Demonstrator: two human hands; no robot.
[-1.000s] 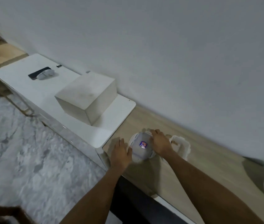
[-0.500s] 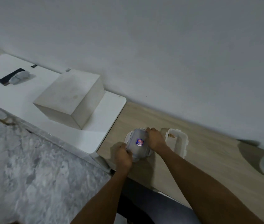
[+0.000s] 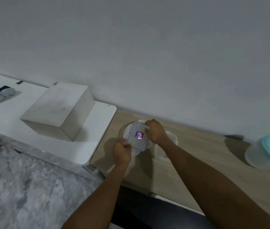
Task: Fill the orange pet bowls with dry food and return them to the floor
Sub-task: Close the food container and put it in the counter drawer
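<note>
Btw L hand (image 3: 122, 151), R hand (image 3: 156, 131): container (image 3: 137, 136)

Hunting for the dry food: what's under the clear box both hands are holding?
A round white object sits under the clear box, its rim showing on the left. The box, left hand and right hand cover the rest; no food is visible.

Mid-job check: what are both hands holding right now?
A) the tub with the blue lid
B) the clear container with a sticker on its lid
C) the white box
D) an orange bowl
B: the left hand and right hand both hold the clear container, sticker on its lid, on the wooden counter.
</note>
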